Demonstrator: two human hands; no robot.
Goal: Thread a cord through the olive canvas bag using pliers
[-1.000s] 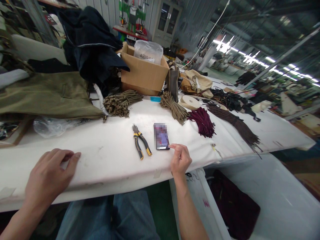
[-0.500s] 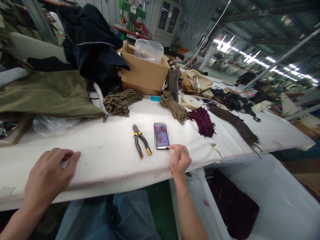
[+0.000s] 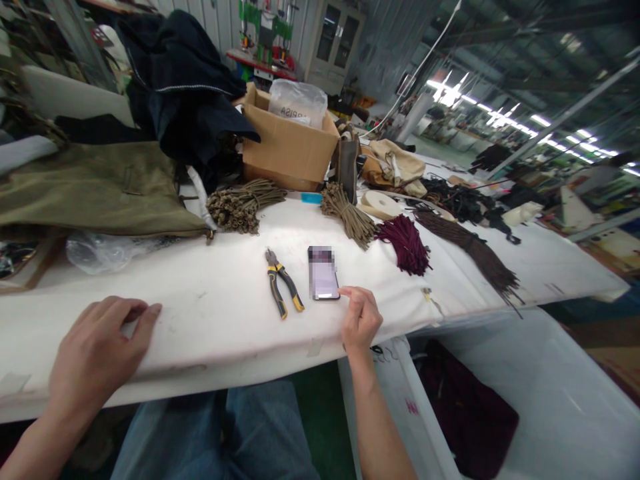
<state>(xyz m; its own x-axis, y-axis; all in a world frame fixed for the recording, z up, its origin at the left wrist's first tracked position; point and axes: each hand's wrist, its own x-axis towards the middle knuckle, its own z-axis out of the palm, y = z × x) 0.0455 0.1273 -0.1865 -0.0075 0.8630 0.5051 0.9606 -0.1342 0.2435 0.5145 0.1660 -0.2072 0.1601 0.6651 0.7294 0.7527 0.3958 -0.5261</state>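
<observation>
- Head view: phone (image 3: 324, 276) lies on the white-covered table (image 3: 210, 313), screen up and lit, in front of the person; part of the screen is pixelated, content unreadable.
- Right hand (image 3: 361, 319) – index finger stretched toward the phone's near right corner, other fingers folded in narrow. Fingertip is right at the edge; can't tell touching or just beside. Inside of the fist is hidden, so can't tell if it holds anything.
- Pliers (image 3: 283, 287) lie just left of the phone, apart from it. Black and yellow handles point toward the person, spread; metal head points away.
- Left hand (image 3: 103, 343) rests at the table's near edge, well left of the pliers. Loosely curled, small gap between thumb and index, nothing seen in the grip.
- Behind the phone, left to right: olive cord bundle (image 3: 244, 205), blue item (image 3: 311, 198), second olive bundle (image 3: 349, 215), maroon cord bundle (image 3: 404, 245), dark brown bundle (image 3: 467, 247). Cream tape roll (image 3: 379, 204) sits behind the maroon one.
- Farther back: open cardboard box (image 3: 285, 157), clear plastic bag (image 3: 297, 103) sticking out the top.
- Left side: olive fabric (image 3: 85, 190), navy fabric (image 3: 193, 93) heaped behind it.
- Lower right, below table level: white bin (image 3: 565, 387) – dark maroon fabric (image 3: 467, 417) inside.
</observation>
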